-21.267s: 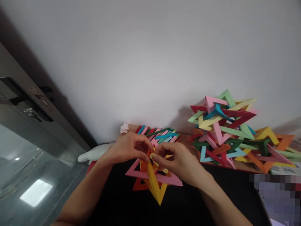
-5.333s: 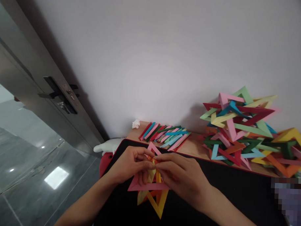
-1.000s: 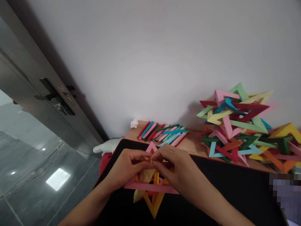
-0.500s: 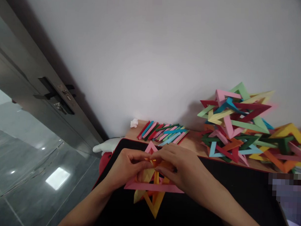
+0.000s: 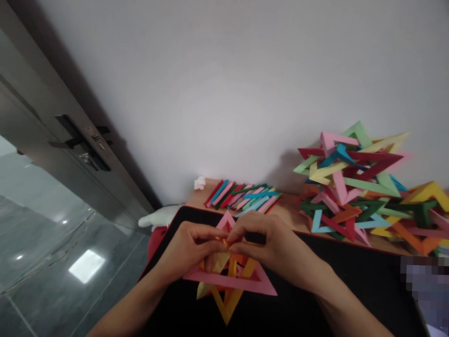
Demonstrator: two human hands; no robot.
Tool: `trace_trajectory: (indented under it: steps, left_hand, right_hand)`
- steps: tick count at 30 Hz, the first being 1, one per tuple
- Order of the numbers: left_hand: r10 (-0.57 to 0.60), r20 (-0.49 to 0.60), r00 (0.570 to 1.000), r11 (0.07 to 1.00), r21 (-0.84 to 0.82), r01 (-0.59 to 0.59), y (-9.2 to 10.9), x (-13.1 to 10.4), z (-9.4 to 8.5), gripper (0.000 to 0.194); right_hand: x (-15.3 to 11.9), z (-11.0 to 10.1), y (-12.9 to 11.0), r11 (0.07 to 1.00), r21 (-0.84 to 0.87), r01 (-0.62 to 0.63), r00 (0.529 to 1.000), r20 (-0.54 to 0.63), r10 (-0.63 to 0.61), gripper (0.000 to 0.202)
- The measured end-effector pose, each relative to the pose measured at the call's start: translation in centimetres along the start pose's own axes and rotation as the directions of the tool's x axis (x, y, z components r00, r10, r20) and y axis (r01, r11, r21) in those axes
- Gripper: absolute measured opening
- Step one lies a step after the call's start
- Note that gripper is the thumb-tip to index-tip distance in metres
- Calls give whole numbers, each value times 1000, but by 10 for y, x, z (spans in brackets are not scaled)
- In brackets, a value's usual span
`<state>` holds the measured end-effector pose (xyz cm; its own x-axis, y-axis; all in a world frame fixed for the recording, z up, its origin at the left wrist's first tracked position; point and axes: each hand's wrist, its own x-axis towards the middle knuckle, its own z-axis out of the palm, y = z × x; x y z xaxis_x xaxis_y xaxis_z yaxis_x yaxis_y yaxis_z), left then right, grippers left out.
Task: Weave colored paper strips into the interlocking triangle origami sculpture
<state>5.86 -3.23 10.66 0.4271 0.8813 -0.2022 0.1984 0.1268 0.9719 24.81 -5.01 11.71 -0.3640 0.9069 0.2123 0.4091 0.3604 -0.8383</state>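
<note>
Between my two hands is a folded-paper star (image 5: 257, 286) made of interlocking pink, yellow, orange and pale yellow triangular frames. It rests on or just above a black mat (image 5: 296, 318); I cannot tell which. My left hand (image 5: 192, 246) is closed, thumb and forefinger pinching the star's paper near its upper middle. My right hand (image 5: 262, 236) meets it there, its thumb and fingertips closed on an orange part of the same star. The exact spot under the fingertips is hidden.
Behind the mat, a wooden surface (image 5: 289, 220) holds a pile of coloured folded strips (image 5: 241, 194) and a crumpled white paper (image 5: 199, 183). Several finished-looking paper stars (image 5: 353, 163) are stacked at the right against the wall. A door with a black handle (image 5: 78, 141) stands at left.
My right hand's fingers have shifted into a tighter pinch, uncovering more of the star's right side. The pink frame has tilted slightly, its right corner lower. My left hand stays nearly still.
</note>
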Motion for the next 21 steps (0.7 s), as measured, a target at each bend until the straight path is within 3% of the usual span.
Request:
trace_trajectory:
  steps: [4,10,15,21]
  left_hand:
    - [-6,-3,1000,1000,4,6,0,-1,0,15]
    - [-22,-35,999,999,38,24,4,-2,0,11]
    - [-14,-37,999,999,50,16,1,-2,-1,10]
    - [34,-39,999,998,60,-31,-4,-1,-2,15]
  right_hand:
    - [4,0,2,986,147,-83,996,48,77,3]
    - [6,3,3,969,190,-157,986,83,143,7]
    - [5,3,4,975,183,-125,990,82,112,5]
    - [3,8,1,989,121,-89,996,-13,92,7]
